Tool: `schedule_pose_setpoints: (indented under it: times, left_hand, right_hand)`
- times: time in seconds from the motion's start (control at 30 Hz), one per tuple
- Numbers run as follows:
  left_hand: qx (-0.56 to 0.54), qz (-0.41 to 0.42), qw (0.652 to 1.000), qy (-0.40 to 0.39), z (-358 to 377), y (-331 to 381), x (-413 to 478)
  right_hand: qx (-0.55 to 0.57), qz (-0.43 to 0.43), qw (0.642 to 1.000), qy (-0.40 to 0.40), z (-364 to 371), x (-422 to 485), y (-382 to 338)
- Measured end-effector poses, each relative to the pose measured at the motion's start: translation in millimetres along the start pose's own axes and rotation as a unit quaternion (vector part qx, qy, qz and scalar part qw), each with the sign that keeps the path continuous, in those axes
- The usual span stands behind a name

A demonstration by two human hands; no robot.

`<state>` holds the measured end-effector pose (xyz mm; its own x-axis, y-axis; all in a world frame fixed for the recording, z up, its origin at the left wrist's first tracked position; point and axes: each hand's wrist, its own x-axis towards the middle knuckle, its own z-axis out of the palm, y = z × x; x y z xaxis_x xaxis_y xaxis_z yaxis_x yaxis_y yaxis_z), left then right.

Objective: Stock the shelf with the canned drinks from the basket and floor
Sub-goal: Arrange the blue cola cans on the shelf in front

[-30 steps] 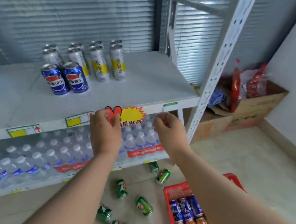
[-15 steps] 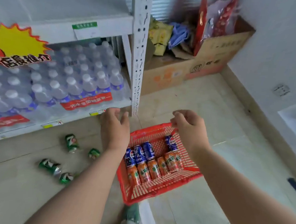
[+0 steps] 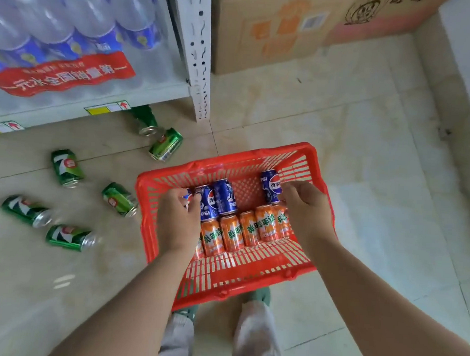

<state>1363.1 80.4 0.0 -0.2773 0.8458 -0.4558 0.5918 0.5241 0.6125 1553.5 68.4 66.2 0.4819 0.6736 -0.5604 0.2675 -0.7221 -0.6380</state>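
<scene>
The red basket [image 3: 306, 154] is set on the floor [image 3: 366, 164], with blue cans [image 3: 223, 196] laid along its far side and orange cans [image 3: 234, 230] in the nearer row. The leftmost blue can [image 3: 187, 198] in the basket is clasped by the curled fingers of the left hand [image 3: 177, 218]. The lone blue can [image 3: 270, 184] at the basket's right is touched by the right hand [image 3: 307, 209]; whether that grip is closed cannot be told. Green cans [image 3: 66, 167] are scattered left of the basket.
</scene>
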Motion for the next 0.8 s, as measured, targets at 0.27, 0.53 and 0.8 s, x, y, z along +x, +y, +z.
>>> schedule_pose_setpoints:
  times: [0.27, 0.53, 0.8]
  left_hand:
    - [-0.013, -0.039, 0.998, -0.056, 122, -26, 45]
    - [0.016, -0.109, 0.993, -0.039, 229, -64, 77]
    - [-0.010, -0.185, 0.983, -0.018, 258, -82, 91]
  right_hand:
    - [-0.130, -0.002, 0.991, -0.020, 26, 118, 69]
    - [-0.223, 0.037, 0.972, -0.065, 84, 194, 165]
    - [-0.277, 0.049, 0.959, 0.033, 112, 212, 180]
